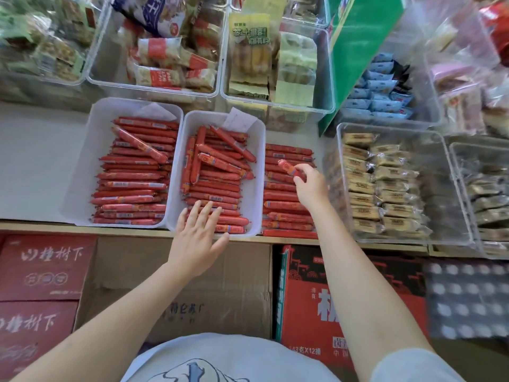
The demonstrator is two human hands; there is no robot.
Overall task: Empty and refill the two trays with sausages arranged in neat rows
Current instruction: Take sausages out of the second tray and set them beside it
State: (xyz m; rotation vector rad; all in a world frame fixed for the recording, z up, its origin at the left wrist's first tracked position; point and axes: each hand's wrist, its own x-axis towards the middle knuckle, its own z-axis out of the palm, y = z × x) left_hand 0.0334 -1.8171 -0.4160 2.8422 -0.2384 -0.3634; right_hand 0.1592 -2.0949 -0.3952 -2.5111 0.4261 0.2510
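Two white trays stand side by side on the shelf, the left tray (82, 172) and the right tray (257, 172), both filled with red sausages. Most lie in rows; a few lie crossed on top (220, 158). Right of the trays a stack of sausages (286, 194) lies directly on the shelf. My left hand (197, 238) rests with straight fingers on the near sausages and front rim of the right tray. My right hand (309, 186) hovers over the loose stack and pinches one sausage (287, 168) at its end.
Clear bins of wrapped snacks (385, 188) sit to the right and along the back (165, 64). A green carton (363, 45) leans at the back right. Cardboard boxes (192, 285) and red cartons (41, 271) stand below the shelf edge.
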